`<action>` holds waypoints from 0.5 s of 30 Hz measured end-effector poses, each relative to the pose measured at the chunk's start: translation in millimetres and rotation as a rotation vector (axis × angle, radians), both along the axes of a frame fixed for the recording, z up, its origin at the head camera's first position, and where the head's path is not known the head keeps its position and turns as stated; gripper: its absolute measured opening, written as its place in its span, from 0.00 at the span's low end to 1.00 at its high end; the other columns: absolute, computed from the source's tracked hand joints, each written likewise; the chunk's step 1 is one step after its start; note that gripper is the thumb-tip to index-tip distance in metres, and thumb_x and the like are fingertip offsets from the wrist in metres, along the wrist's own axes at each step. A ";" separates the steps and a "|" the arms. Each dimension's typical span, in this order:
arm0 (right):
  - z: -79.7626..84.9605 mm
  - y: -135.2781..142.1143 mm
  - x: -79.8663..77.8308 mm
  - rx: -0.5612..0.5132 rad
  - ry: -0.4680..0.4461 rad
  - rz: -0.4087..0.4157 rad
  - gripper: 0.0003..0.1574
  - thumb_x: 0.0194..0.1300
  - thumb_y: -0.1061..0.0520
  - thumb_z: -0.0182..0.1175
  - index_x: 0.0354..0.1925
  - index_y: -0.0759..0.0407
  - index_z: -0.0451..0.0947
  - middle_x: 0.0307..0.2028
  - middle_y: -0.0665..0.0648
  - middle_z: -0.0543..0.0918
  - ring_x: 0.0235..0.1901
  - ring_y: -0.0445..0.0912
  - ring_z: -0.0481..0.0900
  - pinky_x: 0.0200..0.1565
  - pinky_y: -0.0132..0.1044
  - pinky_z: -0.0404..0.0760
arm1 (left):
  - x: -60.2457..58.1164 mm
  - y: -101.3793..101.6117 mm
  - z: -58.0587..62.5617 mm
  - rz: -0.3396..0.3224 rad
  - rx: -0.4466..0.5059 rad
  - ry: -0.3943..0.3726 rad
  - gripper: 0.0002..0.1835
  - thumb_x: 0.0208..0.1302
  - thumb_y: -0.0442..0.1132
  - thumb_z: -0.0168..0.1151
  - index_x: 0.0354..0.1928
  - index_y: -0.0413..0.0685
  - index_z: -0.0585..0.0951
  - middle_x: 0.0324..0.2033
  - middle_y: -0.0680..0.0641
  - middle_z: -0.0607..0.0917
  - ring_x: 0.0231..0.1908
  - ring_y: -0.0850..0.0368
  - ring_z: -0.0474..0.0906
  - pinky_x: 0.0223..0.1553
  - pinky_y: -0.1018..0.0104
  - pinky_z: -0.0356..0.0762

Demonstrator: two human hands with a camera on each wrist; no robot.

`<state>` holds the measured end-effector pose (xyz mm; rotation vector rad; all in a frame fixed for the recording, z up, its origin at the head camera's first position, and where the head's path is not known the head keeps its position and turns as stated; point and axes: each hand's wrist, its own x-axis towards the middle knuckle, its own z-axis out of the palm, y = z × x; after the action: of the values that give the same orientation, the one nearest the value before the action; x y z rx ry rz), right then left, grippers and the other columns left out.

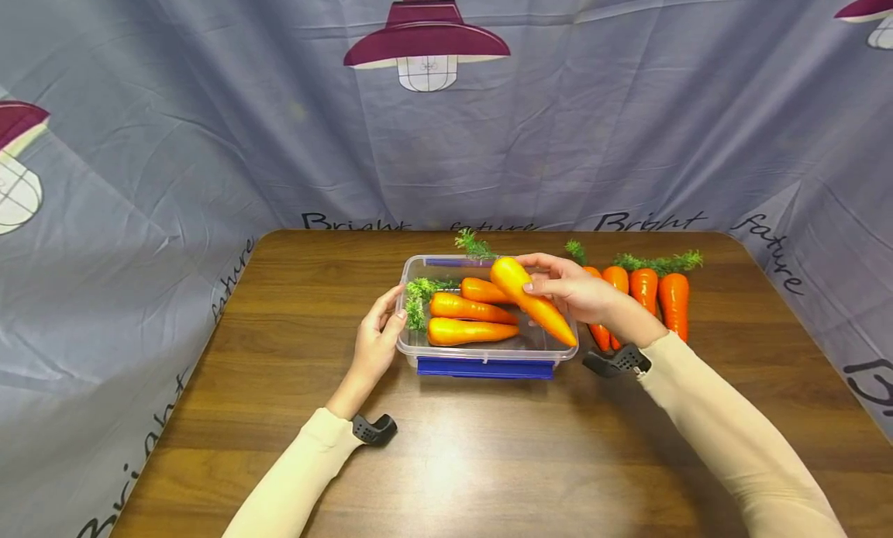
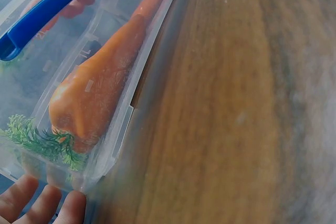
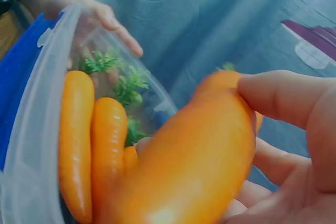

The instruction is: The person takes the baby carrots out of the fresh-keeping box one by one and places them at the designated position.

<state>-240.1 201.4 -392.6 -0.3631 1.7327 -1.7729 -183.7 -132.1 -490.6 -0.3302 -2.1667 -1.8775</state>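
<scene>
My right hand [image 1: 568, 286] grips an orange carrot [image 1: 533, 301] between thumb and fingers. This carrot slants over the right half of a clear plastic container [image 1: 488, 354], its green top [image 1: 474, 245] toward the back and its tip toward the front right. Inside the container several carrots [image 1: 470, 331] lie side by side, leafy tops [image 1: 418, 301] to the left. My left hand [image 1: 377, 336] holds the container's left end, thumb at the rim and fingers against the outer wall. In the left wrist view its fingertips [image 2: 71, 208] show beside that end.
Several more carrots [image 1: 673, 305] lie in a row on the wooden table [image 1: 293, 290] right of the container, partly behind my right forearm. Blue latches [image 1: 484, 367] run along the container's long sides. A grey printed curtain [image 1: 279, 96] hangs behind the table.
</scene>
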 end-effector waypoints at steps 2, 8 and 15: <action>3.4 4.9 1.3 -0.044 -0.038 -0.043 0.24 0.73 0.67 0.50 0.62 0.48 0.67 0.48 0.52 0.81 0.39 0.45 0.85 0.41 0.48 0.89 | 0.2 0.2 0.2 -0.001 0.001 0.003 0.24 0.72 0.29 0.53 0.69 0.34 0.71 0.68 0.32 0.75 0.61 0.49 0.75 0.56 0.80 0.72; 8.4 20.1 4.3 -0.149 -0.108 -0.127 0.21 0.74 0.66 0.49 0.60 0.48 0.67 0.41 0.51 0.85 0.34 0.43 0.88 0.39 0.40 0.89 | 0.6 0.8 1.0 -0.004 0.004 0.002 0.24 0.73 0.30 0.53 0.69 0.33 0.71 0.68 0.33 0.74 0.60 0.53 0.75 0.55 0.81 0.72; 11.3 46.4 5.4 -0.178 -0.121 -0.188 0.21 0.77 0.65 0.48 0.62 0.47 0.63 0.39 0.51 0.87 0.36 0.45 0.90 0.39 0.40 0.89 | 0.5 1.7 1.2 -0.005 0.012 0.000 0.24 0.73 0.29 0.53 0.69 0.33 0.71 0.68 0.32 0.75 0.55 0.67 0.74 0.54 0.80 0.72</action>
<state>-234.7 247.8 -381.3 -0.1666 1.5716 -2.0470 -183.3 -130.4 -489.5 -0.3337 -2.1556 -1.8931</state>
